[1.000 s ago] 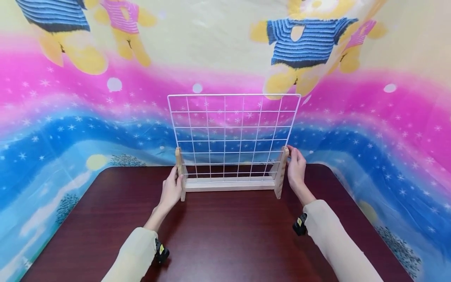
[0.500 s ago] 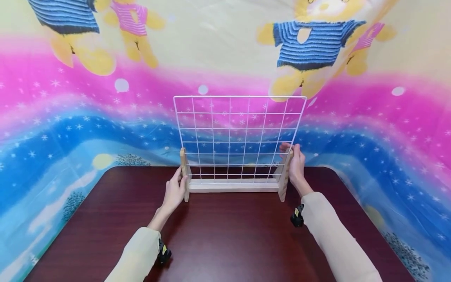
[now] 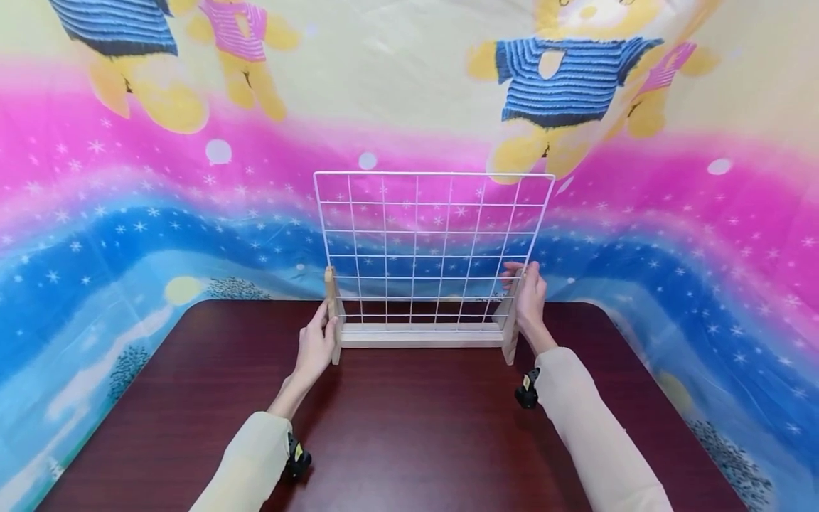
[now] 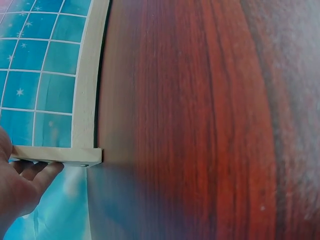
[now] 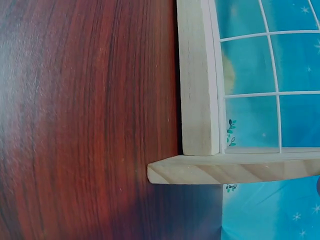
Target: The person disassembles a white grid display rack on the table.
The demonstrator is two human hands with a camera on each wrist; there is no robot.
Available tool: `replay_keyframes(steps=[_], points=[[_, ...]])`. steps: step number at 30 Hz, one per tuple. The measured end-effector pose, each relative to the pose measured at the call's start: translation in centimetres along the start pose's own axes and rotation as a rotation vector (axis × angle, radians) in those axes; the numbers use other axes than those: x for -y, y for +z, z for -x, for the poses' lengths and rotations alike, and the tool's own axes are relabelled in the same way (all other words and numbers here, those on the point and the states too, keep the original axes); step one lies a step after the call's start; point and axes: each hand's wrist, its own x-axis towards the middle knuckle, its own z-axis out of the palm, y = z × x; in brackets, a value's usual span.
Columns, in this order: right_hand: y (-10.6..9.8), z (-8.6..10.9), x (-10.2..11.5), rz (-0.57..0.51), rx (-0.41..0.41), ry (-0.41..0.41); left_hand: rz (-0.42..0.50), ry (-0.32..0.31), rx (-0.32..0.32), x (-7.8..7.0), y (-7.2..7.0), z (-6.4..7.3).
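Observation:
A white wire grid panel (image 3: 419, 245) stands upright in a light wooden stand with a bottom bar (image 3: 422, 340) and two side pieces. My left hand (image 3: 313, 347) holds the left side piece (image 3: 334, 316) from outside; the left wrist view shows its fingers against the outer face. On the other end, my right hand (image 3: 531, 295) grips the right side piece (image 3: 510, 334) near its top. Its fingers reach round behind and show through the grid, while the thumb stays on the outer side. In the right wrist view the side piece (image 5: 220, 172) shows, but hardly any of that hand.
The stand rests toward the back of a dark red-brown wooden table (image 3: 422, 427) with rounded far corners. Behind it hangs a colourful cloth (image 3: 249, 206) printed with bears and snowflakes. Black wrist cameras (image 3: 297, 455) sit at both cuffs.
My right hand has shifted left, its fingers passing from the outer edge to behind the right side piece. The left hand keeps its place on the stand. The head view has shifted slightly.

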Motion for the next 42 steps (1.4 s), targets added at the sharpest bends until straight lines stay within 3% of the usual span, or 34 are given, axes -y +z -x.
replay_keyframes(steps=[5, 12, 17, 22, 28, 34, 38, 42], points=[[0.0, 0.0, -0.3, -0.034, -0.018, 0.039, 0.000, -0.040, 0.004, -0.2, -0.3, 0.0], [-0.6, 0.5, -0.8, -0.037, 0.018, 0.039, 0.001, -0.028, -0.026, -0.1, 0.1, 0.4], [-1.3, 1.2, -1.5, -0.003, 0.090, -0.076, -0.014, -0.017, -0.036, 0.0, 0.6, 0.7], [-1.4, 1.5, -1.9, 0.004, 0.093, -0.178, -0.010, -0.018, -0.032, 0.0, 0.6, 0.8], [-1.1, 1.2, -2.4, -0.088, 0.084, -0.242, 0.003, -0.039, 0.009, -0.4, -0.2, 0.2], [-0.9, 1.0, -2.6, -0.116, 0.055, -0.248, 0.013, -0.086, 0.018, -1.1, -0.5, 0.0], [-0.7, 1.0, -2.6, -0.129, 0.050, -0.240, 0.028, -0.119, 0.000, -1.4, -0.6, 0.5], [-0.6, 0.9, -2.6, -0.144, 0.050, -0.232, 0.043, -0.096, -0.082, -2.1, -0.4, 1.0]])
